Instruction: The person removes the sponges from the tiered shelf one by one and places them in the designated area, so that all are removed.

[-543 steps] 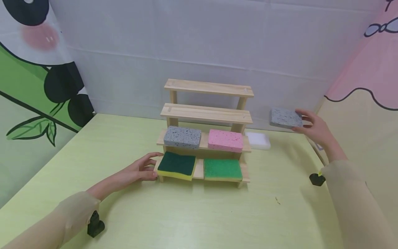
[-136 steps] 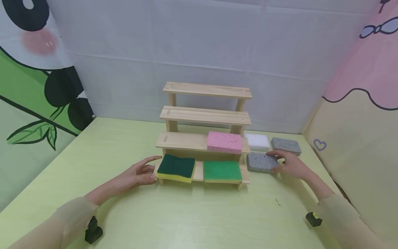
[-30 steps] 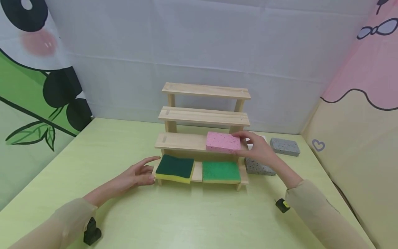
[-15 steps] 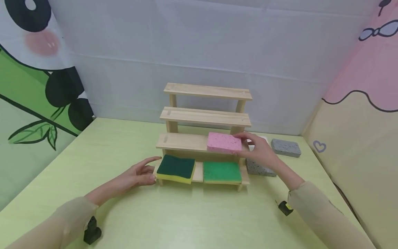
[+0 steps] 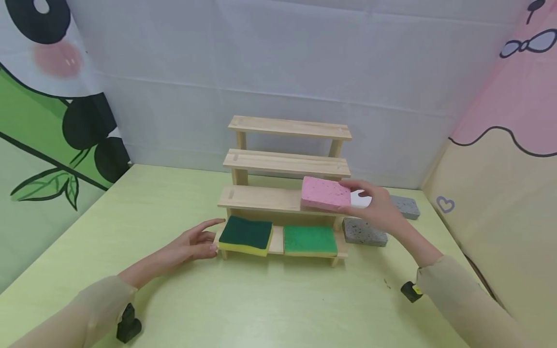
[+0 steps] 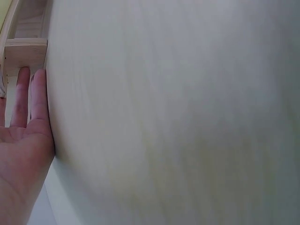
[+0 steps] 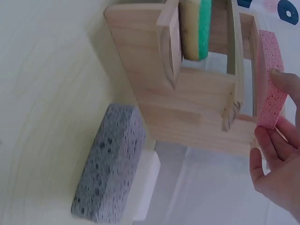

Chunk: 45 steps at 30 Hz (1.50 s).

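Observation:
My right hand (image 5: 377, 205) pinches a pink sponge (image 5: 325, 193) by its right end, thumb on one side and fingers on the other. The sponge is lifted off the third step of a wooden stepped shelf (image 5: 261, 198), over that step's right part. My left hand (image 5: 184, 246) rests at the shelf's left end; in the left wrist view its fingers (image 6: 40, 96) reach out straight against the wood. On the bottom step lie a dark green and yellow sponge (image 5: 245, 235) on the left and a bright green scouring sponge (image 5: 310, 240) on the right.
Right of the shelf, a grey speckled sponge (image 5: 364, 232) lies on the table (image 5: 278, 299). Behind it are a white sponge (image 5: 360, 199), partly hidden by my right hand, and another grey sponge (image 5: 405, 207). Fabric walls stand at the back and sides.
My right hand has raised the pink sponge from its step and moved it rightward. Earlier, a grey sponge left the third step for the table at right. The left hand stays put.

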{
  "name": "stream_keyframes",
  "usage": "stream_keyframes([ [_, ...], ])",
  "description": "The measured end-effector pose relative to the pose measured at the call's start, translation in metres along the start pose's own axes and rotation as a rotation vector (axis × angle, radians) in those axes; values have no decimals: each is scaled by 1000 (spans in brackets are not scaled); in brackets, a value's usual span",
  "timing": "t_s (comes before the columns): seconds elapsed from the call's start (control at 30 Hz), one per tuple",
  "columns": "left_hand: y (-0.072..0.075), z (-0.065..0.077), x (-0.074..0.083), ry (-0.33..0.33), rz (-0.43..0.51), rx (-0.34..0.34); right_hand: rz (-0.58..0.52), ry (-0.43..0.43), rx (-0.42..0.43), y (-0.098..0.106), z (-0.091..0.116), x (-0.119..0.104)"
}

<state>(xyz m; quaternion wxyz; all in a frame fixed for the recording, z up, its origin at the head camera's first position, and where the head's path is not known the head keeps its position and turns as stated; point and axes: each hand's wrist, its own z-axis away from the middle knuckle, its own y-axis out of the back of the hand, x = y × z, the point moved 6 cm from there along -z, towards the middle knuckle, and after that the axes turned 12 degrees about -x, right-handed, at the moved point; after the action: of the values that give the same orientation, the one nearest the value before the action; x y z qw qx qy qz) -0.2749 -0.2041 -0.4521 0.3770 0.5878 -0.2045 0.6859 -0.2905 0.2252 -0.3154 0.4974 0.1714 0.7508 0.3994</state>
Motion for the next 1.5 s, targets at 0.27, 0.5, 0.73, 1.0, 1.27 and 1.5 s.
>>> stream_keyframes([
  [0.27,0,1,0,-19,11,-3,52,-21,60,34,25,6],
  [0.5,0,0,0,-23,13,-10,42,-67,106,62,45,24],
  [0.73,0,-1,1,-35,9,-16,118,-32,146,81,57,36],
  [1.0,-1,-1,1,-46,14,-23,143,-75,108,88,67,62],
  [1.27,-1,-1,1,-19,2,-11,139,-104,60,93,84,92],
  [1.5,-1,-1,1,-19,1,-9,116,-82,42,90,96,120],
])
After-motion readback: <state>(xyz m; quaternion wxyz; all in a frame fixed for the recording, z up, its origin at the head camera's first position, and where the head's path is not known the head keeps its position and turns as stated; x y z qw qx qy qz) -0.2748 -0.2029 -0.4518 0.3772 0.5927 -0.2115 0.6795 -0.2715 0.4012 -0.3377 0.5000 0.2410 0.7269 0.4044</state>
